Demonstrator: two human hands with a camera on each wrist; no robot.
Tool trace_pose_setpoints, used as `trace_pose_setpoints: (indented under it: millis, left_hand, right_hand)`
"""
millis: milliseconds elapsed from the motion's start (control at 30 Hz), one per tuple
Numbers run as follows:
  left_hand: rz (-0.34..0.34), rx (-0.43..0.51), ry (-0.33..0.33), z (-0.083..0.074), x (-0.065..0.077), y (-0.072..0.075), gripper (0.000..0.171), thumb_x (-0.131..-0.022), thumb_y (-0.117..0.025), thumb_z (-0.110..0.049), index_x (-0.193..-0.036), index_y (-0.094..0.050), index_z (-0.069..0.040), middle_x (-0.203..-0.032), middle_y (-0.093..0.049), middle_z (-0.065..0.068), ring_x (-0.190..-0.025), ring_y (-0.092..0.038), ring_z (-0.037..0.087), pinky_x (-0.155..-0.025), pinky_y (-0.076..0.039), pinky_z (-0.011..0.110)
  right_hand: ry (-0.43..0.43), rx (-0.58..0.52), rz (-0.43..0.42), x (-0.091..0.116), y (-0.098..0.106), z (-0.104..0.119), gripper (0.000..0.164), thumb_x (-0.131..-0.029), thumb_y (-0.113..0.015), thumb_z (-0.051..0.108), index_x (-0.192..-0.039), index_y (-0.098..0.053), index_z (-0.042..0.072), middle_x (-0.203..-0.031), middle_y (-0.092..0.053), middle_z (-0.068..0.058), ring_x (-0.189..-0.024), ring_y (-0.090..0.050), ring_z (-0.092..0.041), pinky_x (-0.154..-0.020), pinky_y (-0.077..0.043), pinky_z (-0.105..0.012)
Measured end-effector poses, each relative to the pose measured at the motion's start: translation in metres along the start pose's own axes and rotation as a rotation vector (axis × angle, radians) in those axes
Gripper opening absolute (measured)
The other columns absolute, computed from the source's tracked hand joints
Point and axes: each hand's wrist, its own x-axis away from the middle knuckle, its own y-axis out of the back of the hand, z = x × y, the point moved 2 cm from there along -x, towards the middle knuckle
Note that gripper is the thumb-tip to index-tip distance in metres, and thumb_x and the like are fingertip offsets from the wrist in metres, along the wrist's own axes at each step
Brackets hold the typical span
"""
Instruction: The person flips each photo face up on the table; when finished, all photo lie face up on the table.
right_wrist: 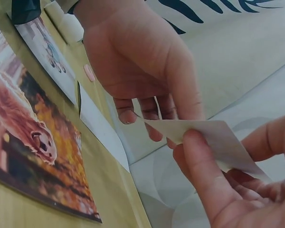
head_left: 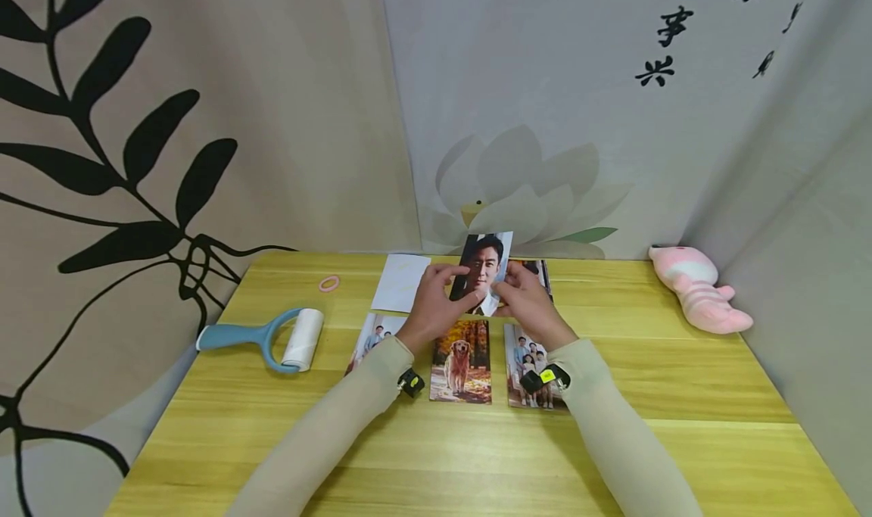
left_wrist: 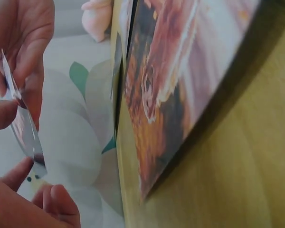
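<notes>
Both hands hold a portrait photo [head_left: 481, 267] of a person up above the table's far part, its picture side toward the head camera. My left hand [head_left: 434, 301] pinches its left edge. On the other side my right hand [head_left: 534, 305] grips the lower right edge between thumb and fingers. In the right wrist view the photo's pale surface [right_wrist: 213, 137] shows. Below the hands lies a photo of a golden dog [head_left: 459, 365], with a group photo [head_left: 376, 334] to its left and another group photo [head_left: 524, 354] to its right, both partly covered by the arms.
A white card [head_left: 399, 284] lies left of the held photo, and a dark photo [head_left: 540, 269] is partly hidden behind the right hand. Farther left are a blue-handled lint roller [head_left: 235, 336] and a pink ring [head_left: 329, 284]. A pink plush toy [head_left: 702, 290] lies at the right.
</notes>
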Motion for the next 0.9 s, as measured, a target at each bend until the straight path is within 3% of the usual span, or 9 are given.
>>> trace_pose_setpoints:
  millis: [200,400,667,900]
  left_hand:
    - [-0.003,0.054,0.014,0.003,0.001,0.001,0.074,-0.094,-0.082,-0.036,-0.157,-0.047,-0.013,-0.147,-0.052,0.015,-0.121,-0.062,0.032,-0.097,-0.058,0.049]
    - [0.017,0.133,0.062,0.009,0.000,0.001,0.076,-0.097,-0.079,-0.024,-0.161,-0.040,-0.011,-0.140,-0.062,0.013,-0.109,-0.068,0.029,-0.082,-0.059,0.039]
    - [0.015,0.272,0.115,0.020,0.000,0.006,0.061,-0.102,-0.070,-0.012,-0.158,-0.045,-0.008,-0.127,-0.065,0.016,-0.102,-0.072,0.028,-0.078,-0.064,0.037]
    - [-0.034,0.373,0.147,0.034,-0.003,0.009,0.048,-0.101,-0.069,-0.008,-0.148,-0.058,-0.006,-0.111,-0.063,0.012,-0.083,-0.072,0.028,-0.072,-0.065,0.041]
  right_hand:
    - [0.018,-0.005,-0.006,0.001,0.002,-0.002,0.048,-0.110,-0.046,0.010,-0.155,-0.038,-0.005,-0.132,-0.060,-0.029,-0.093,-0.071,-0.020,-0.074,-0.065,-0.034]
    - [0.011,-0.005,-0.011,0.000,0.006,-0.007,0.052,-0.111,-0.045,0.010,-0.160,-0.035,0.001,-0.137,-0.059,-0.029,-0.095,-0.071,-0.021,-0.072,-0.064,-0.035]
    - [-0.004,0.017,-0.040,0.000,0.011,-0.013,0.045,-0.110,-0.052,0.010,-0.152,-0.044,-0.003,-0.128,-0.062,-0.022,-0.090,-0.067,-0.017,-0.072,-0.063,-0.033]
    - [-0.024,-0.030,-0.039,-0.001,0.014,-0.016,0.052,-0.107,-0.059,0.007,-0.156,-0.044,0.002,-0.126,-0.057,-0.017,-0.092,-0.069,-0.017,-0.084,-0.066,-0.038]
